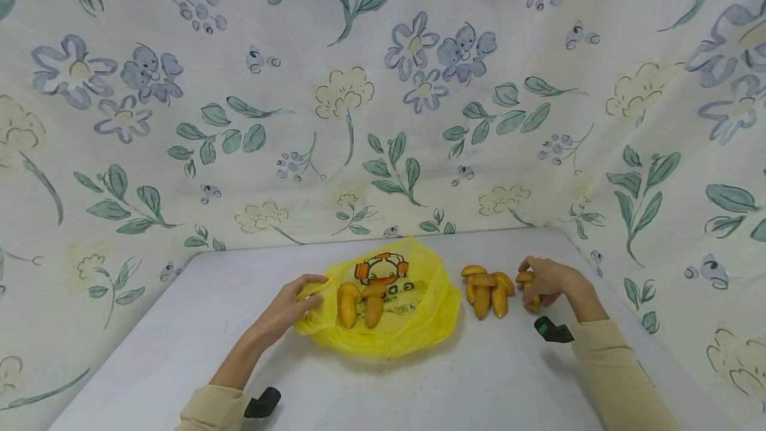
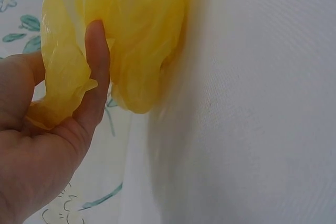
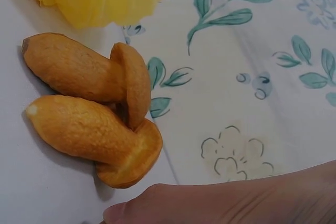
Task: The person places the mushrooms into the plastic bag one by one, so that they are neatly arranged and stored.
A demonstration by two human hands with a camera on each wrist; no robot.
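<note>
A yellow plastic bag [image 1: 426, 324] with a printed cartoon lies spread on the table, two brown mushrooms [image 1: 374, 308] on it. My left hand [image 1: 292, 304] holds the bag's left edge; in the left wrist view, the thin yellow film [image 2: 65, 85] runs between thumb and fingers. Right of the bag, several more mushrooms [image 1: 481, 298] lie bunched together. Just beyond them my right hand [image 1: 547, 283] grips a single mushroom [image 1: 525, 277] from above, its fingers partly covering it. In the right wrist view, two mushrooms [image 3: 79, 66] lie side by side beyond the hand [image 3: 220, 203]; its fingertips are out of frame.
The white table [image 1: 407, 391] meets a floral cloth [image 1: 371, 171] hanging behind it and along both sides. Dark devices [image 1: 263, 403] show at both wrists, close to the beige sleeves [image 1: 616, 368].
</note>
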